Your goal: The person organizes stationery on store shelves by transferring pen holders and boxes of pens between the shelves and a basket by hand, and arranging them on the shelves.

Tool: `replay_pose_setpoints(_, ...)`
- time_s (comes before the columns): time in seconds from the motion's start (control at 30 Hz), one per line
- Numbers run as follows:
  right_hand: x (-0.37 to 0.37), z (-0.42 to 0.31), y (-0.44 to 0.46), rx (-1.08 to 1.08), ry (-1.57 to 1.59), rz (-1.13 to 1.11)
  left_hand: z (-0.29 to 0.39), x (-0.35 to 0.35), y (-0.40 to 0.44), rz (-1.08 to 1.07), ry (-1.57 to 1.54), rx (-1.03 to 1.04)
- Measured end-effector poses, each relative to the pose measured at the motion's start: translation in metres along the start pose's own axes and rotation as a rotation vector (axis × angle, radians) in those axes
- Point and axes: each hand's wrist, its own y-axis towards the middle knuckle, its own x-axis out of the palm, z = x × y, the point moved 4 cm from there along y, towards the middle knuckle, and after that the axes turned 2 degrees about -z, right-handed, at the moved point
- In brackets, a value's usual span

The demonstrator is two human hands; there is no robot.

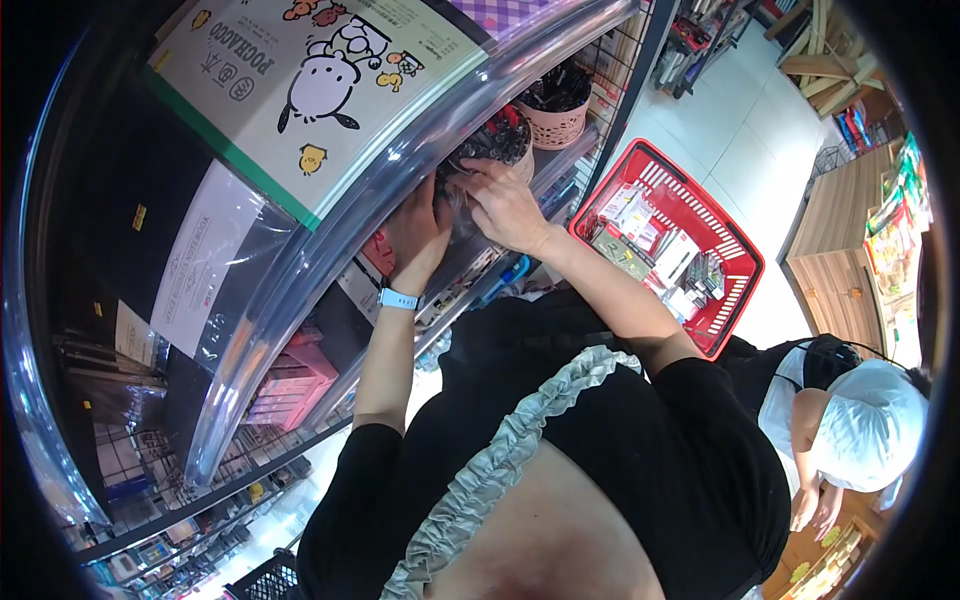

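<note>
Fingers of the right hand (pixel 508 210) were bent, those of the left hand (pixel 418 240) partly hidden, at dark items (pixel 490 140) apparently kept together by a round container (pixel 524 162); whether anything was pinched could not be told. A pink basket (pixel 560 128) was set beyond them.

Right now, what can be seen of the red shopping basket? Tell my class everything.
The red shopping basket looks like plastic, roughly rectangular, with a solid rim and rows of narrow slots through its walls. Its open top faces the camera, showing packaged goods, some whitish, some dark, jumbled inside. It is just past the right forearm, beside the shelving, with pale floor tiles showing behind it. Whether the arm touches it, or what supports it, cannot be told.
</note>
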Motion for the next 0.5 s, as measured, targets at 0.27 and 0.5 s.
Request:
replay_pose_setpoints(0.27, -0.0008, -0.0069, 0.0077, 0.017, -0.089, -0.101, -0.0015, -0.001, -0.0024, -0.027, 0.053, -0.031)
replay_pose_setpoints(0.5, 0.0009, -0.0045, 0.0077, 0.03, -0.078, -0.069, 0.0002, 0.001, -0.0038, 0.011, 0.073, -0.056)
